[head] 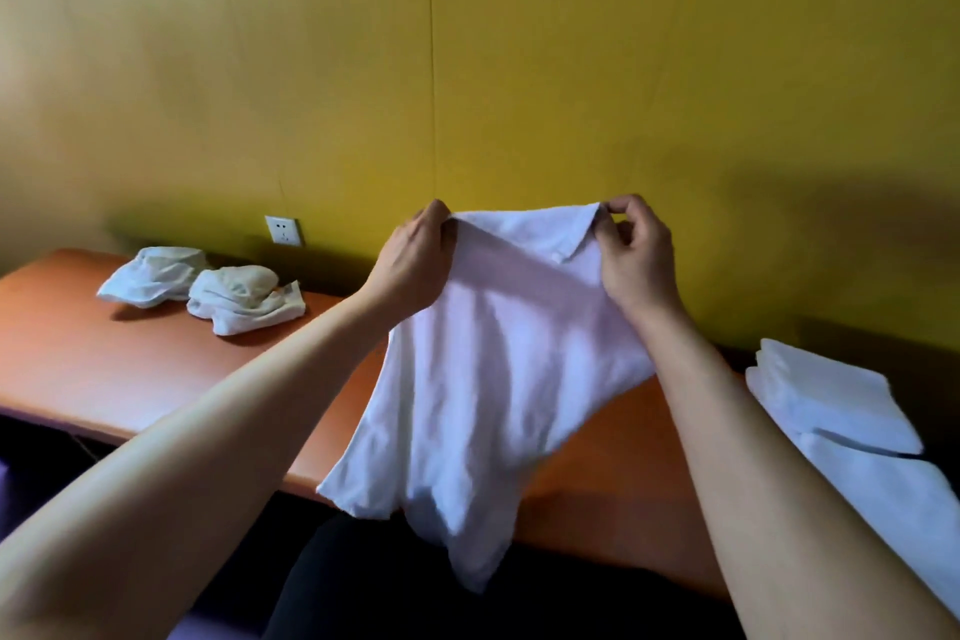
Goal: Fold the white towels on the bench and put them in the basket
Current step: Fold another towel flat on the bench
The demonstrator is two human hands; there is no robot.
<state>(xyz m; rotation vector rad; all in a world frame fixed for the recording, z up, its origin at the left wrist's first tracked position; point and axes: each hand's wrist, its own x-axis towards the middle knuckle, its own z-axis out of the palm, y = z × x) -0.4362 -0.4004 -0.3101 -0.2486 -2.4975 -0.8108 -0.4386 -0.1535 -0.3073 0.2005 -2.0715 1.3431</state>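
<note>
Both hands, left hand (415, 255) and right hand (636, 255), pinch white towel (483, 379) above bench (104, 359)

I see a long orange-brown wooden bench (130, 369) along the wall. Two crumpled white cloth towels lie side by side at its far left: one (150, 276) further left, the other (244, 299) touching it. A stack of folded white towels (831, 395) sits at the right end.
</note>
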